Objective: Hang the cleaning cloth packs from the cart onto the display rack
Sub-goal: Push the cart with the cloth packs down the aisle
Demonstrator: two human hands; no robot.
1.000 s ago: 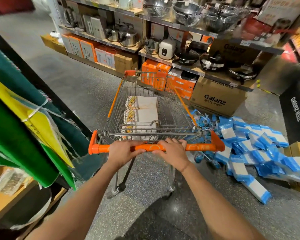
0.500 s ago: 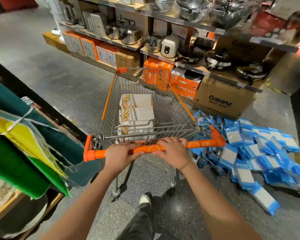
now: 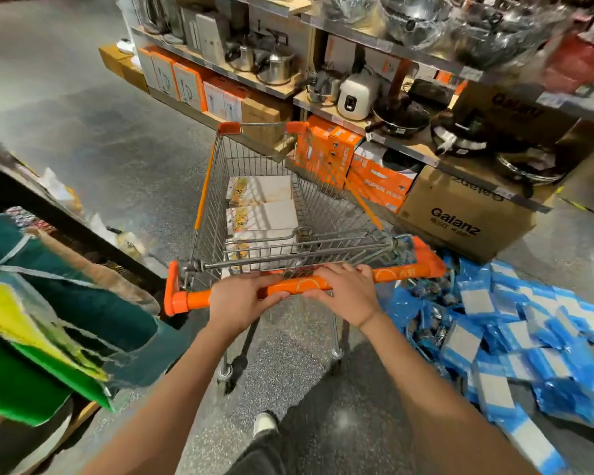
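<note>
Head view. 1 wire shopping cart stands on the speckled floor, orange handle bar nearest the camera.

Left hand: grip wrapped over the handle bar left of centre, fingers curled round it. Right hand: grip wrapped over the same bar just right of centre, fingers over the top. The 2 hands sit near each other with a short stretch of bar showing between them.

Cleaning cloth packs: white flat packs with yellow print at the left end, lying in a row on the cart's basket floor, left half. At least 3 visible; the nearest is partly hidden behind the folded child seat wires.

Right of the cart, on the floor: a heap of blue-and-white packets, touching or just beside the cart's right rear corner.

Far right: shelving with pans, kettles, orange boxes, and a brown Galanz carton on the floor.

Left, near: green and yellow cloth goods hanging from a rack, blurred.

1 shoe shows below the cart.
</note>
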